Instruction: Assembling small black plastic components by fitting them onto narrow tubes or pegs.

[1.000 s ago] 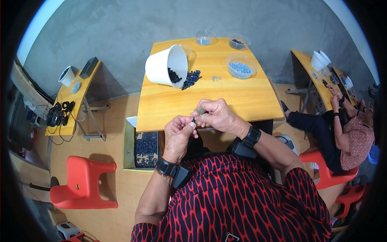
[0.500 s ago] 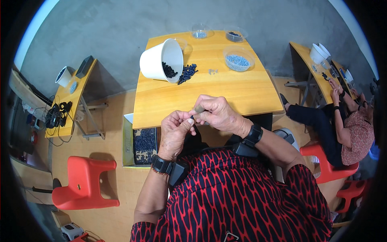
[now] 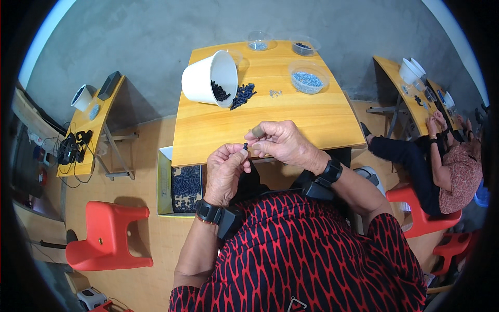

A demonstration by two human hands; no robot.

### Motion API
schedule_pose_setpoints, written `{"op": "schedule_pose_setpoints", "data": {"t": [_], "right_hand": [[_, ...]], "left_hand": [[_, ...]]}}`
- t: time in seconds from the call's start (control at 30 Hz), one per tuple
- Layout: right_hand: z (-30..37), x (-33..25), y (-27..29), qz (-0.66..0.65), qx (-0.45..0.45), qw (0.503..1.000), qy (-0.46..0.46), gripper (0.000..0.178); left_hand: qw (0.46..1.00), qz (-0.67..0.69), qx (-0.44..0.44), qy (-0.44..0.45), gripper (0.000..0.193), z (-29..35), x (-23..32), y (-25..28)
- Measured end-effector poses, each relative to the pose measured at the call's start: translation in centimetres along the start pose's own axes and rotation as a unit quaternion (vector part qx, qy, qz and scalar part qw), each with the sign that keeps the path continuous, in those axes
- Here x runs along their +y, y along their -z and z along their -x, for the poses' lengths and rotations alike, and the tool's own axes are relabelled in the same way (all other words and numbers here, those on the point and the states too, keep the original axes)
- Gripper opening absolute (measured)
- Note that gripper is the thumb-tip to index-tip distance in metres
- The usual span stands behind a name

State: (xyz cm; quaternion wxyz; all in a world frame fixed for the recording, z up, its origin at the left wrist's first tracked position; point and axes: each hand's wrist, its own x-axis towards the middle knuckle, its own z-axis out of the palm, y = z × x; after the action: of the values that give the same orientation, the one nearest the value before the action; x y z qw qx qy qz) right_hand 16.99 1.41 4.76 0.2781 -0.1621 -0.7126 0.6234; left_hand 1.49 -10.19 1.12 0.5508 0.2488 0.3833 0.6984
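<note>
My left hand [image 3: 224, 170] pinches a small dark plastic piece [image 3: 246, 146] between thumb and fingertips, just over the near table edge. My right hand [image 3: 285, 144] is close beside it, thumb and forefinger closed together. A brownish cover [image 3: 258, 131] wraps one of its fingers. Whatever lies in the right fingertips is too small to make out. Ahead on the table, a white bucket [image 3: 200, 80] lies on its side, with a pile of dark plastic pieces [image 3: 243, 96] at its mouth. To the right of this pile are several tiny metallic pieces [image 3: 275, 94].
A clear tub [image 3: 309, 89] of light-blue pieces and two smaller tubs stand on the yellow table [image 3: 208, 130]. Below its left side, an open box [image 3: 165, 192] holds dark pieces. A red chair [image 3: 104, 234] stands left; a co-worker [image 3: 451, 166] sits at the right table.
My right fingers have shifted slightly up and off the dark piece, whose top now shows more clearly. My left hand stays almost in place. The co-worker's hands have moved slightly.
</note>
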Motion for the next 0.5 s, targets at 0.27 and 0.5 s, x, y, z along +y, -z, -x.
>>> {"op": "schedule_pose_setpoints", "data": {"t": [0.27, 0.5], "right_hand": [[-0.3, 0.32, -0.05, 0.153, -0.022, 0.987, 0.035, 0.008], [-0.06, 0.58, 0.2, 0.127, -0.014, 0.992, 0.006, 0.015]], "left_hand": [[1.0, -0.012, 0.01, 0.001, 0.003, -0.27, -0.26, 0.19], [1.0, -0.021, 0.012, 0.007, 0.004, -0.26, -0.64, 0.22]]}}
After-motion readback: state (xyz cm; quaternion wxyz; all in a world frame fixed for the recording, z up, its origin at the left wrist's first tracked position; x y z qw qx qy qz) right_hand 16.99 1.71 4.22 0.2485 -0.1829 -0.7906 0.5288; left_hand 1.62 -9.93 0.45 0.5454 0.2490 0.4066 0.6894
